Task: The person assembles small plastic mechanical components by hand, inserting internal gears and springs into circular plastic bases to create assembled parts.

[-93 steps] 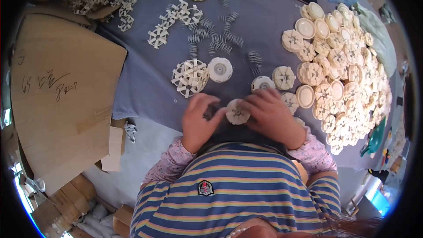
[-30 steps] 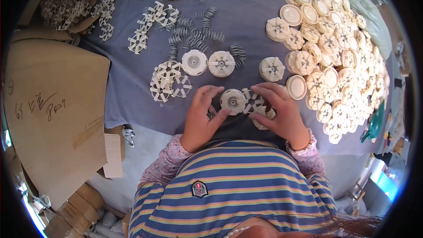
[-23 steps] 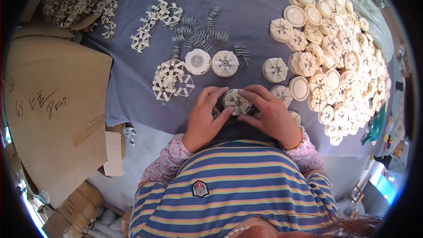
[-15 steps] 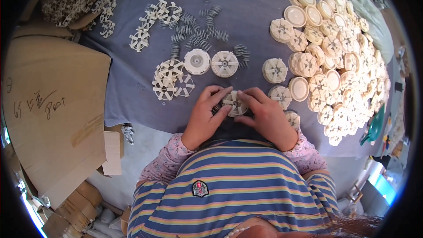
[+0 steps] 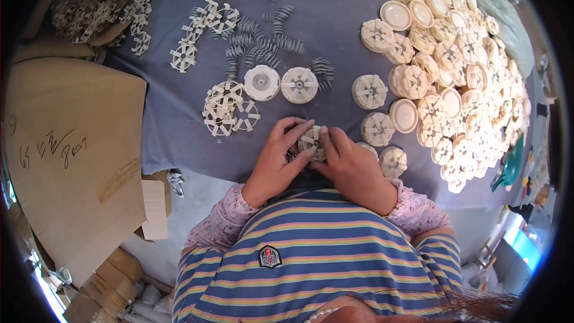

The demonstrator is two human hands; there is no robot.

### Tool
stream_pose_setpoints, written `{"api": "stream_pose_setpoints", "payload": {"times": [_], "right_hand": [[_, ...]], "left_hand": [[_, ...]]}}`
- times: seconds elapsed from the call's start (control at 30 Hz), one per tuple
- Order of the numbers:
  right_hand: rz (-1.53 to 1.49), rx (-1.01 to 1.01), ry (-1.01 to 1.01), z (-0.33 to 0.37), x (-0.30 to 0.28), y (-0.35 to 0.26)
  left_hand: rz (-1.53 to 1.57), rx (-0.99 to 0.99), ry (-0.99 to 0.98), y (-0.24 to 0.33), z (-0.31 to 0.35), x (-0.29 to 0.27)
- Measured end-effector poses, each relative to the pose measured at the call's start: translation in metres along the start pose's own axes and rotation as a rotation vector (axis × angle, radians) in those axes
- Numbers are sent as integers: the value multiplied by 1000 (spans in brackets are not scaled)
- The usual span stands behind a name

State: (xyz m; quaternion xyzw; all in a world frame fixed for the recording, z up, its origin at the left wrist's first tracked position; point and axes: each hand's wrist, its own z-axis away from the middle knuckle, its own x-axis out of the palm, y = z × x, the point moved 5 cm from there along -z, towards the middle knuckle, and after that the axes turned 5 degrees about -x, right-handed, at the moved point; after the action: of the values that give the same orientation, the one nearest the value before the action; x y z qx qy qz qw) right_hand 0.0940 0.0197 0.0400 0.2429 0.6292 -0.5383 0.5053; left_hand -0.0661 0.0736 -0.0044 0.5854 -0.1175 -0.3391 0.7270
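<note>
Both hands meet at the near edge of the desk (image 5: 179, 137), just in front of the striped shirt. The left hand (image 5: 276, 164) and the right hand (image 5: 353, 170) close together on one cream round plastic part (image 5: 312, 141), fingertips and thumbs pinching it from both sides, so each grip is closed on that same piece. Something dark shows under the left fingers beside it, probably a coil spring, though the view there is too crowded to be sure.

Right beside the right hand lie two more round parts (image 5: 378, 129), and beyond them a big heap of finished discs (image 5: 472, 78) spreads over the right of the desk. Ahead of the hands sit a small pile of spoked wheels (image 5: 224, 107), two single discs (image 5: 280, 84) and a scatter of loose springs (image 5: 257, 48). A cardboard sheet (image 5: 72, 161) lies on the left.

The risk I see is in the squeeze itself: if a spring sits inside that part, uneven thumb pressure could let it pop out and skip off the near edge onto the floor. The right wrist is also close enough to the neighbouring parts to knock one over the edge.
</note>
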Motion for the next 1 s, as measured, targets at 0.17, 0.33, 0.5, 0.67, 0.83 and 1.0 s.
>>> {"api": "stream_pose_setpoints", "payload": {"times": [0.17,0.33,0.5,0.67,0.83,1.0], "right_hand": [[172,-9,10,10,30,-7],[168,-16,51,12,30,-5],[142,-17,119,13,35,-6],[92,-27,205,10,30,3],[11,-34,253,15,22,2],[38,-116,201,13,24,-2]], "left_hand": [[-56,7,54,2,4,7],[-5,13,59,-5,7,11],[221,-96,14,-3,6,13],[331,-133,-3,-12,8,4],[-274,117,243,4,16,11],[-221,90,318,0,18,13]]}}
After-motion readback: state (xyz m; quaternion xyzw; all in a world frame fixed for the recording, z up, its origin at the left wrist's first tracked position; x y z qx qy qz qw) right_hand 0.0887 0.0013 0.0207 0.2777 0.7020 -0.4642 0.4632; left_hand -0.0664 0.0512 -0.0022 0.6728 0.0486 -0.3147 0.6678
